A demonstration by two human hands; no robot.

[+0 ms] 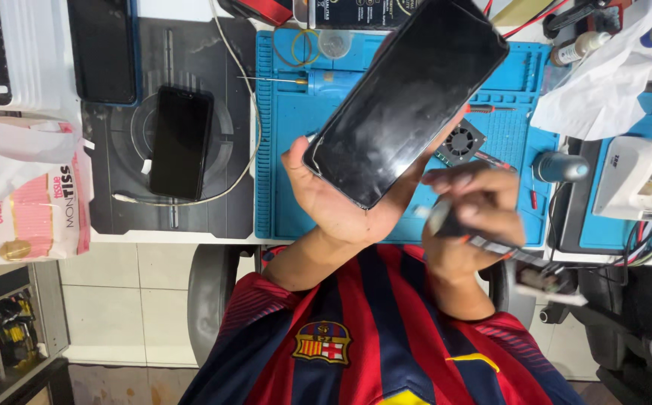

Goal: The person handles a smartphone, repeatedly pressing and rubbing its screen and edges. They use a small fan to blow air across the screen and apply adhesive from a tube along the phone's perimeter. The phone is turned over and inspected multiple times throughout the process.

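My left hand (333,199) holds a black smartphone (408,94) from below, screen up and tilted, above the blue work mat (288,127). The glass looks smudged. Just right of it and lower, my right hand (468,217) grips a slim dark tool with a pale tip (446,219). The tool is blurred, and its tip sits close to the phone's lower edge; I cannot tell if it touches. My forearms rise from a red and dark blue striped shirt (371,337).
A second dark phone (181,141) lies on a black round-marked pad (116,202) with a white cable; a third (101,49) sits behind. A pink tissue pack (37,217) is left. A small fan (461,141), crumpled white paper (603,82), a white device (633,176) and wires crowd the right.
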